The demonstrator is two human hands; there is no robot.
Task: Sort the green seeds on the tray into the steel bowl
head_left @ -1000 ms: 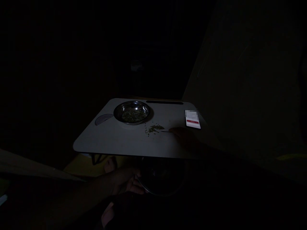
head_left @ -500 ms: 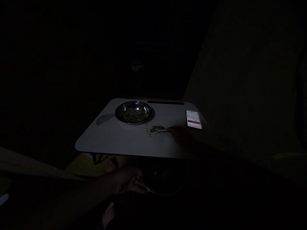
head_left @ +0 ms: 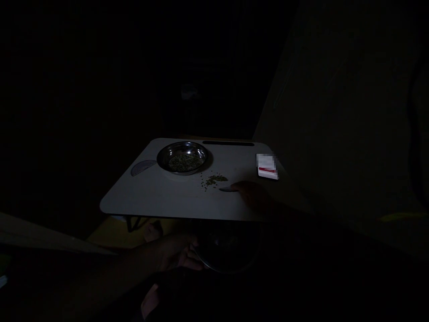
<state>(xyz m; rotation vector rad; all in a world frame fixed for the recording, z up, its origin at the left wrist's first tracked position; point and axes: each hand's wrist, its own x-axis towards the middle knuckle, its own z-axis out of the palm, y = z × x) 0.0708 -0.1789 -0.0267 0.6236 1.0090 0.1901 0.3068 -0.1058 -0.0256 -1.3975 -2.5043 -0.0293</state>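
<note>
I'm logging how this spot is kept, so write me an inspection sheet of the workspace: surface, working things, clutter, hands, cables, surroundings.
Surface: pale table, dark slot along its far edge.
Working things: metal bowl holding small bits; loose greenish scatter on the table, nearer the camera.
Clutter: flat half-round piece, protractor-like, left of the bowl; lit phone at right.
Left hand: gripping the rim of a second bowl, below the near edge.
Right hand: holding a thin utensil, type unclear, by the scatter.
Cables: nothing seen for certain.
Surroundings: very dark; wall at right.
</note>
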